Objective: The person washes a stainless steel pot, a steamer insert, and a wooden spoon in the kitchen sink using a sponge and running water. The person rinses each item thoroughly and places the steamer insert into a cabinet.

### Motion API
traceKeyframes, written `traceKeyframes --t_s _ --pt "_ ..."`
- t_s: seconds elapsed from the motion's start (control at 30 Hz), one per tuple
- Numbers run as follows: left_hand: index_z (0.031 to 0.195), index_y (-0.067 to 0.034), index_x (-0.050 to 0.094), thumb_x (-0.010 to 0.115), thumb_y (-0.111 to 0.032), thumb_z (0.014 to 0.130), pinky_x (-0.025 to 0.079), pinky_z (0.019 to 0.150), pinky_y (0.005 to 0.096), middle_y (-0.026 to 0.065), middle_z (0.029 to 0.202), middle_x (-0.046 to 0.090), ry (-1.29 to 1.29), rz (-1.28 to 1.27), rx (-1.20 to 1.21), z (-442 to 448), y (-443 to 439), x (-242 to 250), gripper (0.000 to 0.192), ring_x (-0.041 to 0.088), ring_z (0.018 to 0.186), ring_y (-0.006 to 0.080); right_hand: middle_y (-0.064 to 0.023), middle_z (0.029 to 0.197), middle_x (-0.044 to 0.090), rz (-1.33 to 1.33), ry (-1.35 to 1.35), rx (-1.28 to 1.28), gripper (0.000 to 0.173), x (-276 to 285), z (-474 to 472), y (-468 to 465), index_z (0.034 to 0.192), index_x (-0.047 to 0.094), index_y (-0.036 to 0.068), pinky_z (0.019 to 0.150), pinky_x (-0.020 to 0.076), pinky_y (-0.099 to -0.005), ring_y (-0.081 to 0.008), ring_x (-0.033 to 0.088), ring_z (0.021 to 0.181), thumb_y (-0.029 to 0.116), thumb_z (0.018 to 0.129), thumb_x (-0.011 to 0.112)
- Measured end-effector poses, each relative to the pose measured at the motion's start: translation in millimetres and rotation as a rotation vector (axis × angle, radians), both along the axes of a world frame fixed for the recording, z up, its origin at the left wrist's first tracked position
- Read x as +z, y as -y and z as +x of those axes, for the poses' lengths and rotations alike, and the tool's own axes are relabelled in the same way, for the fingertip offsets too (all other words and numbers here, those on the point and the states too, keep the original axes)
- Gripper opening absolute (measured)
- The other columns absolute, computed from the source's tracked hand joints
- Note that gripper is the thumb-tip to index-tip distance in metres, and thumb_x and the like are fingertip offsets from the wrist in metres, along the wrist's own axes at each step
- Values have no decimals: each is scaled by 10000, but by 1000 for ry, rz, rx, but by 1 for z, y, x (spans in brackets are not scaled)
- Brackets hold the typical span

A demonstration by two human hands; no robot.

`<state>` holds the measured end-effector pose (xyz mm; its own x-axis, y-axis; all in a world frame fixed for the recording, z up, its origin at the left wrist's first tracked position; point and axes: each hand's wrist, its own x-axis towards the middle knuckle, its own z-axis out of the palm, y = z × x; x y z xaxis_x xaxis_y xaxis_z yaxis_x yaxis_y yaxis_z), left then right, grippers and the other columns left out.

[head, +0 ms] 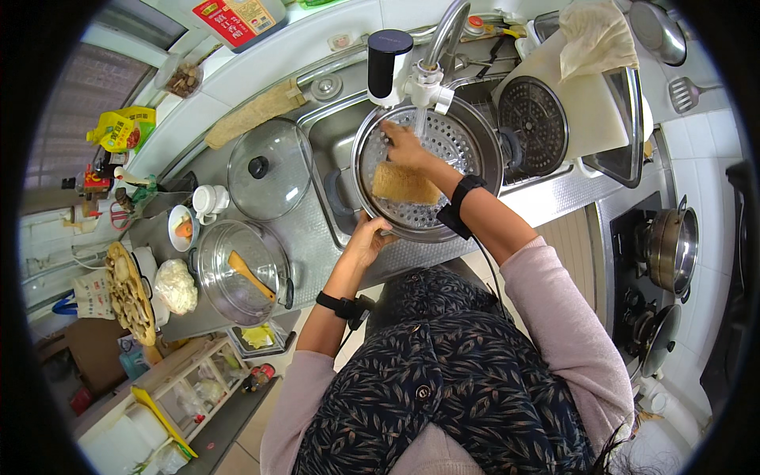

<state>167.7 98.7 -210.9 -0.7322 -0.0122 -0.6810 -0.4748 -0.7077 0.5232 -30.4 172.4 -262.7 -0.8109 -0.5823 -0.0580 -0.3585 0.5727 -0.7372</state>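
A perforated metal steamer pan (pixel 478 145) with a shiny rim sits in the sink beneath the running faucet (pixel 442 44). My left hand (pixel 369 240) grips the pan's near-left rim, thumb on top. Inside the pan, my right hand (pixel 405 144) reaches over the holes beside the water stream, fingers apart, with nothing seen in it. A tan scrubbing pad (pixel 405 184) lies on the perforated bottom, just below my right hand and wrist.
Left of the sink are a glass lid (pixel 270 172) and a lidded pot (pixel 217 279) with a wooden spatula (pixel 252 276) on it. A dark perforated disc (pixel 532 126) leans beside a cutting board (pixel 585 101) at right. A metal pot (pixel 671 249) stands on the stove.
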Motion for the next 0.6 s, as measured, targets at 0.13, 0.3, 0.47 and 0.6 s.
traceKeyframes --t_s 0.13,0.3,0.47,0.6 --pt "1307 -97 288 494 37 671 443 885 550 99 1169 485 -19 14 -6 -2 3 0 682 528 1040 268 -159 1391 381 44 38 273 618 -9 -4 4 1313 417 13 1074 195 -416 -303 323 1306 71 710 541" --pt "1315 -95 294 489 42 674 438 895 549 102 1184 477 -54 10 -10 -4 6 -1 683 517 1057 272 -145 1377 401 -226 19 172 619 -15 -11 7 1284 470 48 1071 248 -410 -380 360 1250 63 667 507" --pt "1324 -94 288 487 42 678 431 896 557 101 1199 467 -49 19 8 -4 6 1 690 495 1090 271 -194 1377 386 -230 75 108 586 -7 -4 8 1274 461 -2 1089 218 -366 -335 343 1287 29 690 497" --pt "1327 -95 283 487 41 680 431 887 568 105 1212 454 -48 34 0 -5 7 2 692 486 1101 274 -201 1374 388 -123 109 376 546 -1 -4 7 1254 470 -25 1077 247 -360 -334 369 1277 49 715 521"
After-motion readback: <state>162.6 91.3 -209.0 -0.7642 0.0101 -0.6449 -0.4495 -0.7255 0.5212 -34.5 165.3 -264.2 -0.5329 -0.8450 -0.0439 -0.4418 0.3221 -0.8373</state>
